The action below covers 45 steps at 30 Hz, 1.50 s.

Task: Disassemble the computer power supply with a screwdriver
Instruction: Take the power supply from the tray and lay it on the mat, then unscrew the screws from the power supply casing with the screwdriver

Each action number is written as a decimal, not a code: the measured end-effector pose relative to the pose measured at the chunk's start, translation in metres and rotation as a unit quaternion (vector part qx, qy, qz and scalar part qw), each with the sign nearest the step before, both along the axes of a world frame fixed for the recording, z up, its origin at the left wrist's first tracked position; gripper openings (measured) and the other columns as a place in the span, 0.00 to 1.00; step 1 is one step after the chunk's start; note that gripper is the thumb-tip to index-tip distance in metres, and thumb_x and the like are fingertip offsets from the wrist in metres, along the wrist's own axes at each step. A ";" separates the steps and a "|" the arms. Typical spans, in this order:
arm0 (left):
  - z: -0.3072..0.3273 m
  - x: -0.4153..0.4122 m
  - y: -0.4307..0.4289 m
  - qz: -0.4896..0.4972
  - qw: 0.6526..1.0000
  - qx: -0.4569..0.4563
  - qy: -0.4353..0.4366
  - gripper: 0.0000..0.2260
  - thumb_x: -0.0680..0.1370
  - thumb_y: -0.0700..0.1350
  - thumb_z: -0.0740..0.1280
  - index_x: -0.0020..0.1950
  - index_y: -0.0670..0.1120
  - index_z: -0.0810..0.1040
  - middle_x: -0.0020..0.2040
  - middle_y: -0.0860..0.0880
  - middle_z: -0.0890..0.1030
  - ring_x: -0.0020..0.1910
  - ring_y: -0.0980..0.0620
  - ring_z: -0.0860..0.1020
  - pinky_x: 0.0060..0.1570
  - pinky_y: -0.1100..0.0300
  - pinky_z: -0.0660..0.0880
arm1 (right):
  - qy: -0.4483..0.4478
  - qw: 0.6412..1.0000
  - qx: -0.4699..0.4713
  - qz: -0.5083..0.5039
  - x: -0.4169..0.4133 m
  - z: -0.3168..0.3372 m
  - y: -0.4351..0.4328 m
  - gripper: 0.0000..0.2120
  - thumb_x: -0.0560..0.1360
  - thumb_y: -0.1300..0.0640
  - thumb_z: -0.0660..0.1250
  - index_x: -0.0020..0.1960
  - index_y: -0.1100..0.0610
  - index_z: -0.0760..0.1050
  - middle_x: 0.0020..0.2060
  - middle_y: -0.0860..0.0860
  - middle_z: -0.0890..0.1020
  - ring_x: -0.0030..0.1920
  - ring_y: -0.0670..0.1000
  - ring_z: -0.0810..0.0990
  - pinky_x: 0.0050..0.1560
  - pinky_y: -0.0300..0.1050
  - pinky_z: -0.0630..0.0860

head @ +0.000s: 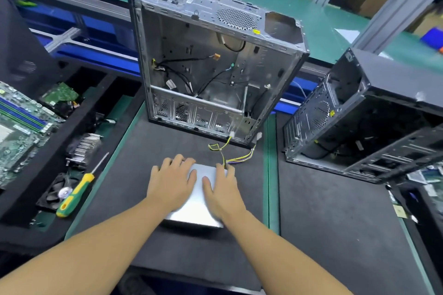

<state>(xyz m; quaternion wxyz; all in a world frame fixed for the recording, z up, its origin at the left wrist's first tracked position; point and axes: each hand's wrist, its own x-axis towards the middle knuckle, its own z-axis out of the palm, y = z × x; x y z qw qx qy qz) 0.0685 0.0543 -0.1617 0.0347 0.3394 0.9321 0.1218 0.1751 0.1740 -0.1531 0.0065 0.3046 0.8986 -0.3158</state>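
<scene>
A silver metal power supply [195, 208] lies flat on the black mat [134, 158] in front of me. My left hand [171, 181] rests on its top left part with fingers spread. On its right part lies my right hand [221, 190], fingers reaching over the far edge. Yellow and black wires [236, 157] run from the supply's far side toward an open grey computer case [211, 60] standing just behind it. A screwdriver [78, 193] with a green and yellow handle lies on the mat's left rim, away from both hands.
A motherboard [19, 124], a heatsink [84, 147] and a black fan [56, 193] sit in the black tray at left. A second black case [364, 122] lies on its side at right. A green conveyor belt [335, 29] runs behind.
</scene>
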 end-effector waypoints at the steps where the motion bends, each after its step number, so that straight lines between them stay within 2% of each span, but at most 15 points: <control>1: 0.000 0.000 0.001 0.020 1.000 0.009 -0.012 0.15 0.81 0.56 0.52 0.65 0.56 0.69 0.59 0.55 0.72 0.55 0.49 0.71 0.50 0.51 0.70 | -0.008 1.000 0.006 0.025 -0.005 0.002 0.007 0.29 0.80 0.40 0.53 0.76 0.52 0.55 0.74 0.48 0.51 0.70 0.56 0.61 0.64 0.53 0.69; 7: 0.000 -0.018 0.007 -0.021 0.996 0.049 -0.076 0.16 0.83 0.52 0.53 0.68 0.51 0.69 0.61 0.52 0.72 0.56 0.47 0.68 0.59 0.51 0.70 | 0.000 1.000 0.013 0.004 -0.017 -0.007 0.007 0.26 0.79 0.40 0.53 0.73 0.49 0.56 0.73 0.48 0.53 0.66 0.56 0.66 0.59 0.53 0.73; 13: 0.005 -0.032 0.008 -0.059 0.993 0.047 -0.090 0.16 0.83 0.54 0.54 0.69 0.51 0.69 0.63 0.53 0.71 0.59 0.48 0.69 0.60 0.51 0.71 | 0.000 0.999 0.021 -0.039 -0.020 -0.007 -0.004 0.27 0.80 0.40 0.52 0.74 0.51 0.55 0.71 0.52 0.55 0.62 0.58 0.70 0.58 0.53 0.74; 16: 0.001 -0.032 0.007 -0.057 0.993 0.056 -0.083 0.16 0.83 0.54 0.53 0.69 0.53 0.68 0.64 0.54 0.71 0.60 0.48 0.69 0.59 0.51 0.71 | -0.054 0.994 0.089 -0.025 -0.022 -0.002 -0.002 0.27 0.78 0.37 0.48 0.72 0.50 0.56 0.68 0.52 0.58 0.57 0.58 0.73 0.48 0.52 0.74; 18: 0.003 -0.033 0.005 -0.060 0.986 0.110 -0.111 0.18 0.83 0.52 0.54 0.73 0.55 0.66 0.69 0.55 0.68 0.65 0.49 0.68 0.63 0.51 0.70 | -0.101 0.981 0.162 -0.022 -0.023 0.000 -0.002 0.28 0.78 0.36 0.45 0.72 0.49 0.56 0.70 0.53 0.59 0.60 0.57 0.71 0.46 0.51 0.71; 21: 0.002 -0.043 -0.023 -0.006 0.985 0.136 -0.111 0.22 0.83 0.52 0.53 0.78 0.58 0.58 0.78 0.56 0.57 0.76 0.52 0.57 0.71 0.48 0.60 | -0.125 0.955 0.267 -0.009 -0.026 0.003 -0.006 0.29 0.78 0.38 0.44 0.74 0.50 0.57 0.77 0.56 0.53 0.69 0.59 0.63 0.56 0.57 0.69; 23: -0.006 -0.064 -0.068 0.042 0.998 0.032 -0.031 0.23 0.83 0.54 0.54 0.79 0.55 0.58 0.79 0.51 0.56 0.77 0.49 0.56 0.70 0.46 0.59 | -0.124 0.937 0.327 0.026 -0.027 0.004 -0.009 0.28 0.80 0.42 0.44 0.77 0.50 0.55 0.78 0.59 0.49 0.74 0.61 0.55 0.67 0.61 0.61; 26: -0.011 -0.101 -0.145 0.137 0.985 -0.101 0.033 0.26 0.80 0.58 0.60 0.75 0.47 0.64 0.76 0.45 0.62 0.73 0.43 0.63 0.65 0.43 0.65 | -0.142 0.910 0.380 0.088 -0.032 0.007 -0.013 0.28 0.81 0.47 0.45 0.79 0.53 0.52 0.78 0.62 0.47 0.77 0.62 0.49 0.74 0.60 0.50; 29: -0.018 -0.124 -0.186 0.192 0.963 -0.168 -0.081 0.29 0.79 0.65 0.56 0.73 0.46 0.63 0.73 0.43 0.66 0.70 0.42 0.66 0.64 0.45 0.66 | -0.161 0.907 0.382 0.078 -0.033 0.011 -0.020 0.27 0.82 0.49 0.45 0.79 0.55 0.51 0.78 0.62 0.46 0.77 0.62 0.48 0.76 0.57 0.47; 32: -0.041 -0.110 -0.190 0.152 0.942 -0.206 -0.216 0.24 0.83 0.57 0.56 0.71 0.42 0.59 0.69 0.41 0.73 0.67 0.41 0.72 0.63 0.50 0.70 | -0.163 0.919 0.358 0.029 -0.030 0.019 -0.030 0.26 0.82 0.49 0.46 0.79 0.56 0.53 0.78 0.62 0.49 0.77 0.62 0.52 0.73 0.55 0.56; 35: -0.045 -0.105 -0.190 0.155 0.948 -0.186 -0.207 0.17 0.83 0.48 0.57 0.69 0.41 0.63 0.63 0.42 0.78 0.62 0.42 0.77 0.59 0.53 0.75 | -0.183 0.926 0.330 0.001 -0.029 0.022 -0.041 0.26 0.82 0.49 0.46 0.79 0.54 0.50 0.78 0.62 0.50 0.75 0.60 0.54 0.69 0.52 0.64; 39: -0.002 -0.167 -0.170 0.153 0.941 -0.169 -0.252 0.17 0.81 0.41 0.57 0.69 0.38 0.69 0.66 0.40 0.76 0.64 0.40 0.76 0.60 0.51 0.74 | -0.182 0.934 0.302 -0.060 -0.032 0.024 -0.050 0.25 0.82 0.50 0.48 0.78 0.53 0.53 0.76 0.62 0.58 0.72 0.60 0.61 0.66 0.53 0.67; 42: 0.042 -0.191 -0.145 0.150 0.920 -0.001 -0.362 0.09 0.81 0.39 0.60 0.58 0.35 0.73 0.49 0.35 0.81 0.44 0.39 0.82 0.39 0.51 0.78 | -0.215 0.931 0.285 -0.078 -0.035 0.024 -0.058 0.26 0.82 0.52 0.49 0.79 0.53 0.49 0.76 0.62 0.55 0.73 0.59 0.58 0.69 0.52 0.63; 43: 0.056 -0.188 -0.135 0.146 0.895 0.054 -0.417 0.06 0.81 0.39 0.61 0.54 0.37 0.73 0.41 0.38 0.79 0.34 0.43 0.80 0.30 0.56 0.75 | -0.222 0.933 0.269 -0.092 -0.037 0.026 -0.061 0.27 0.82 0.53 0.49 0.79 0.53 0.47 0.77 0.61 0.53 0.73 0.59 0.58 0.69 0.52 0.62; 45: 0.077 -0.171 -0.117 0.142 0.841 0.098 -0.512 0.03 0.81 0.41 0.62 0.49 0.42 0.70 0.33 0.44 0.73 0.23 0.50 0.71 0.23 0.65 0.66 | -0.214 0.938 0.259 -0.090 -0.044 0.035 -0.064 0.31 0.80 0.56 0.54 0.79 0.56 0.46 0.77 0.61 0.52 0.74 0.58 0.57 0.71 0.52 0.60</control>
